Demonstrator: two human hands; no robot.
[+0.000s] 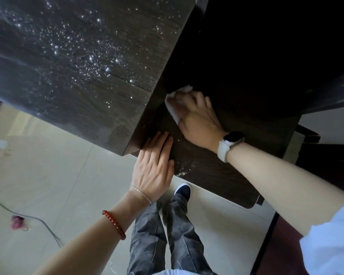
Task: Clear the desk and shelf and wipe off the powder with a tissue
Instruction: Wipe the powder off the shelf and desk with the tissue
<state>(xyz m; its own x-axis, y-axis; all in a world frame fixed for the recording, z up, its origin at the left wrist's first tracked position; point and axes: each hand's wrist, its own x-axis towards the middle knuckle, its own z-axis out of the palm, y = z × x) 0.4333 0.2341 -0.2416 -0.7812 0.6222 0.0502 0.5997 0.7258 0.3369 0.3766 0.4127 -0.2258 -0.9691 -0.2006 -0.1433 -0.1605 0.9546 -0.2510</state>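
A dark wooden desk top (87,80) fills the upper left, speckled with white powder (91,54). Below it to the right runs a lower dark shelf (226,175). My right hand (197,118) presses a white tissue (173,108) flat on the shelf, close to the desk's side wall. A small patch of powder (182,169) lies near the shelf's front edge. My left hand (155,165) rests flat with fingers together on the shelf's front edge, just under the desk corner, holding nothing.
Pale tiled floor (48,175) lies below, with a thin dark cable (38,221) and a pink scrap (17,222) on it. My legs and a dark shoe (184,190) stand under the shelf edge. A dark frame piece (310,133) sits at the right.
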